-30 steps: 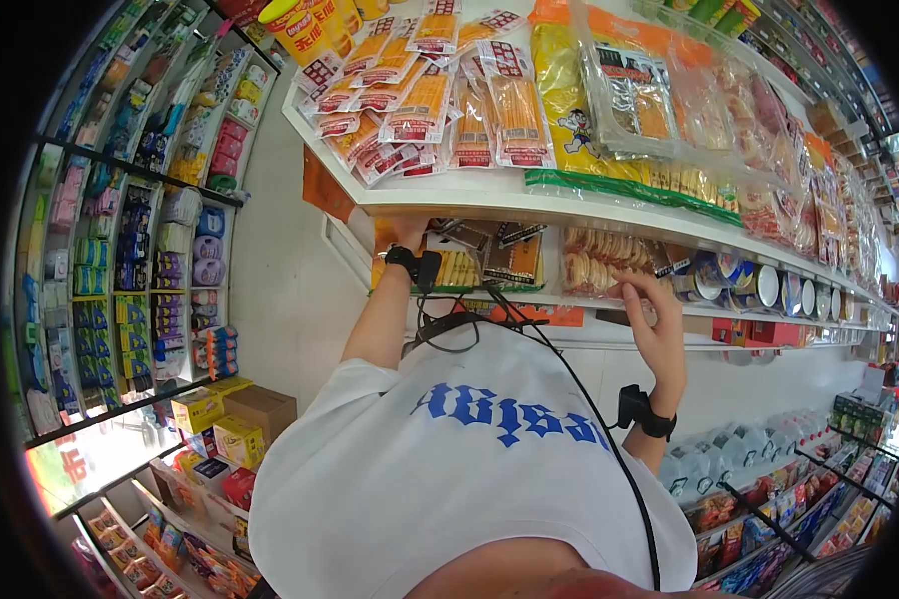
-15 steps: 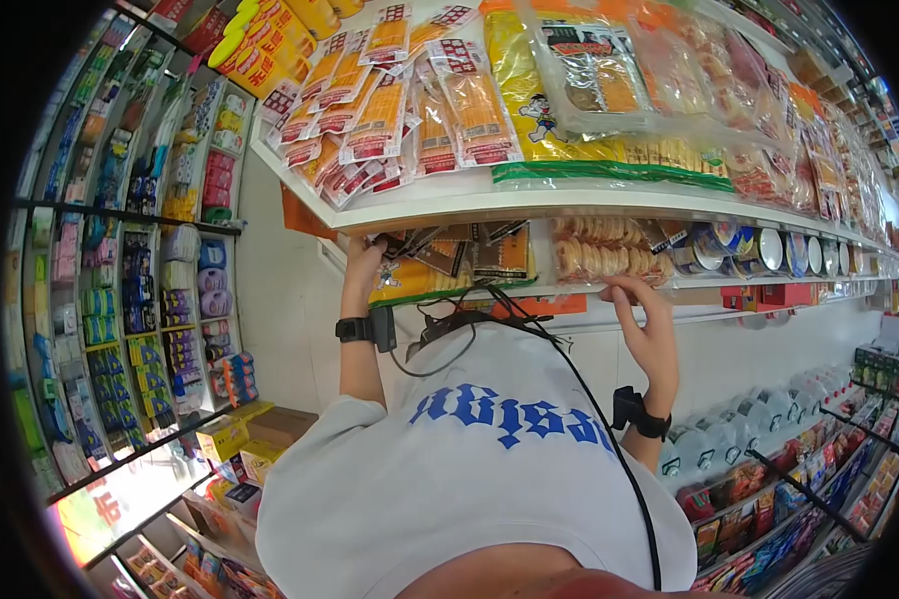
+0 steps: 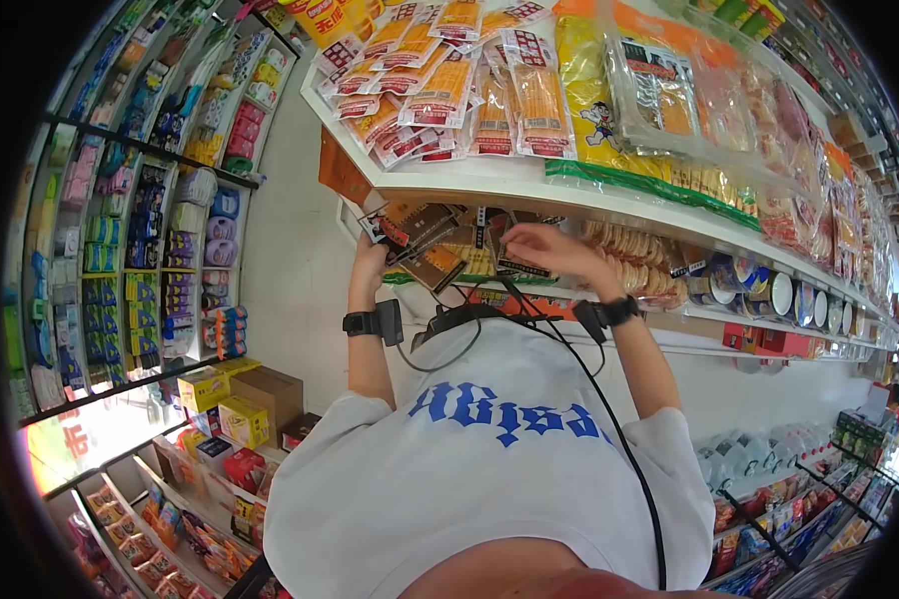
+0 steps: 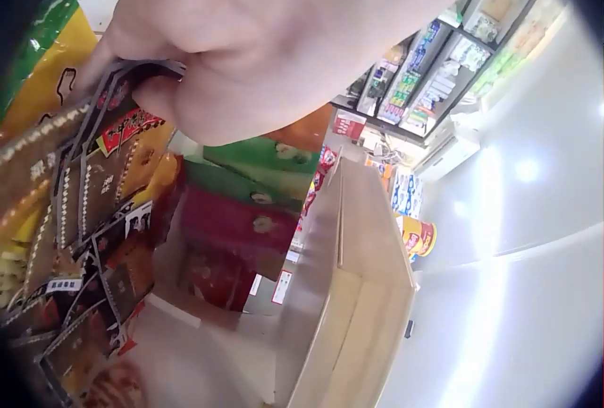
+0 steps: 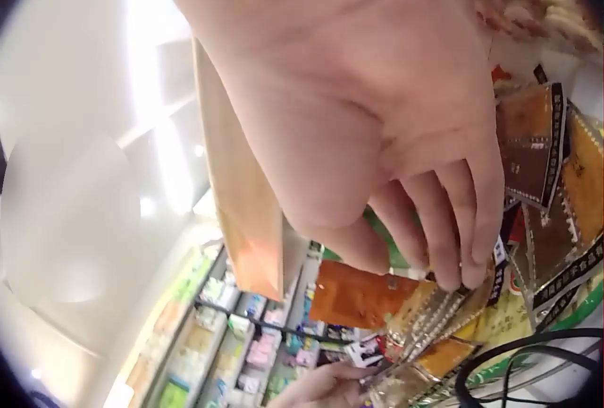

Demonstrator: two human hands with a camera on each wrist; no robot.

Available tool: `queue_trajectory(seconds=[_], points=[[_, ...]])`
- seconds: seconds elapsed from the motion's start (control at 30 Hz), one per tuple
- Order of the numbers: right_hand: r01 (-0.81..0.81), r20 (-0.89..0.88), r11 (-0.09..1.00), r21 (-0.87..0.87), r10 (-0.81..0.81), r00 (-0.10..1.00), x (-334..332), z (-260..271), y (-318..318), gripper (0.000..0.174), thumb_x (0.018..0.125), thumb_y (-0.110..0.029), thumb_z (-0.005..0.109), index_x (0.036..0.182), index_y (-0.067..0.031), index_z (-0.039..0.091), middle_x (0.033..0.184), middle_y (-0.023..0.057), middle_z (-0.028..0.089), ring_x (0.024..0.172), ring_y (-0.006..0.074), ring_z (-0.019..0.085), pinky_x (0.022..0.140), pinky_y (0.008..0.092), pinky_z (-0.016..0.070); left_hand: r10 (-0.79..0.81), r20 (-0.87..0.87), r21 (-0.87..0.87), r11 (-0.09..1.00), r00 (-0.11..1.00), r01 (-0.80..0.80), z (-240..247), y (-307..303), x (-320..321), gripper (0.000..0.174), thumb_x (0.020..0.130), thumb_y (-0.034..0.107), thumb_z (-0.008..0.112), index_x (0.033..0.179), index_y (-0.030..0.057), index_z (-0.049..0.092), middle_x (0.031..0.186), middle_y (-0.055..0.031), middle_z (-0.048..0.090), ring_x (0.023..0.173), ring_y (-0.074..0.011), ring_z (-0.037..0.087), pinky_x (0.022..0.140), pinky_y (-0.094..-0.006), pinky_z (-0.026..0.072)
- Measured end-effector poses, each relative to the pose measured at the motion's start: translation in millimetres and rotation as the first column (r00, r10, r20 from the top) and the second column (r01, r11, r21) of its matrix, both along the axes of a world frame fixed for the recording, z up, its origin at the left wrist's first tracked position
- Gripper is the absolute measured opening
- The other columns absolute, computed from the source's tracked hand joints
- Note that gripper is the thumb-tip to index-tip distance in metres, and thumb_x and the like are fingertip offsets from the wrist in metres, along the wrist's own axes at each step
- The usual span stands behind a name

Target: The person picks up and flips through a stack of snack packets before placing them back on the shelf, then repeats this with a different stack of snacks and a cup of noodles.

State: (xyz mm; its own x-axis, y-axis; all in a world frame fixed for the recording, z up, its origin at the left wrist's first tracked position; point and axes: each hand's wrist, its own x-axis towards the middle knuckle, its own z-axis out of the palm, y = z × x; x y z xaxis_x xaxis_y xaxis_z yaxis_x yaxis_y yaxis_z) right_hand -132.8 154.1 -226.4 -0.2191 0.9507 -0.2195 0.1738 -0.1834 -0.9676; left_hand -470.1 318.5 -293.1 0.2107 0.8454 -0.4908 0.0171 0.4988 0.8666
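At the left end of the lower shelf, my left hand [image 3: 369,262] pinches a stack of flat brown packets [image 3: 415,225]. The left wrist view shows its thumb pressed against the edges of those packets [image 4: 113,144], above more packets piled loosely. My right hand [image 3: 557,252] reaches over the same shelf from the right, palm down. In the right wrist view that hand [image 5: 377,134] has its fingers loosely bent, the tips at the brown packets [image 5: 444,318]; whether they touch is unclear. Yellow bags [image 3: 479,262] lie under the packets.
The upper shelf [image 3: 469,180] overhangs both hands and bears orange snack packets [image 3: 440,95] and a large yellow bag [image 3: 584,95]. Right of the brown packets lie bagged round biscuits [image 3: 634,265] and round tins [image 3: 769,295]. Cartons [image 3: 270,394] stand at the left.
My right hand has moved left from the biscuits to above the brown packets. My left hand has come out from beneath the upper shelf, and the packets it holds are raised and fanned.
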Motion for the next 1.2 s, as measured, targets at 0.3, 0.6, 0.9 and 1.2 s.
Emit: queue_trajectory(seconds=[0.3,0.6,0.9,1.2], points=[[-0.241,0.567,0.922,0.304,0.029,0.823,-48.1,-66.9,64.3,0.067,0.083,-0.027,0.074,0.138,0.0030,0.049,0.124,0.0268,0.060,0.119,0.0412,0.058,0.102,0.0444,0.0476,-0.106,0.063,-0.117,0.987,0.992,0.113,-13.7,-10.2,-24.5,0.063,0.084,-0.019,0.044,0.144,0.0027,0.041,0.125,-0.0143,0.062,0.105,-0.0266,0.066,0.086,-0.0403,0.0580],[-0.377,0.488,0.926,0.019,0.321,0.812,-53.5,-58.4,44.8,0.052,0.085,-0.025,0.073,0.130,-0.0031,0.056,0.117,0.0217,0.065,0.114,0.0381,0.061,0.097,0.0452,0.0496,-0.207,-0.060,-0.148,0.969,0.977,0.196,27.1,-13.5,-9.0,0.057,0.085,-0.010,0.060,0.140,0.0031,0.049,0.114,-0.0117,0.068,0.098,-0.0225,0.068,0.079,-0.0340,0.0593],[0.046,0.378,0.986,0.160,-0.104,0.920,-32.5,-69.0,45.2,0.069,0.093,-0.035,0.072,0.146,-0.0039,0.041,0.130,0.0229,0.059,0.120,0.0338,0.060,0.103,0.0404,0.0472,-0.321,-0.084,0.096,0.940,0.943,0.329,-3.3,11.2,17.3,0.047,0.082,-0.005,0.070,0.128,-0.0026,0.062,0.105,-0.0066,0.071,0.087,-0.0140,0.065,0.078,-0.0289,0.0537],[0.158,0.250,0.976,0.153,-0.193,0.949,-38.7,-59.9,48.4,0.094,0.082,-0.047,0.081,0.148,0.0051,0.037,0.140,0.0250,0.052,0.132,0.0318,0.050,0.112,0.0378,0.0393,-0.538,-0.093,0.215,0.811,0.838,0.544,45.0,8.4,23.4,0.054,0.085,-0.001,0.072,0.138,-0.0015,0.058,0.119,-0.0059,0.069,0.104,-0.0130,0.063,0.095,-0.0273,0.0491]])
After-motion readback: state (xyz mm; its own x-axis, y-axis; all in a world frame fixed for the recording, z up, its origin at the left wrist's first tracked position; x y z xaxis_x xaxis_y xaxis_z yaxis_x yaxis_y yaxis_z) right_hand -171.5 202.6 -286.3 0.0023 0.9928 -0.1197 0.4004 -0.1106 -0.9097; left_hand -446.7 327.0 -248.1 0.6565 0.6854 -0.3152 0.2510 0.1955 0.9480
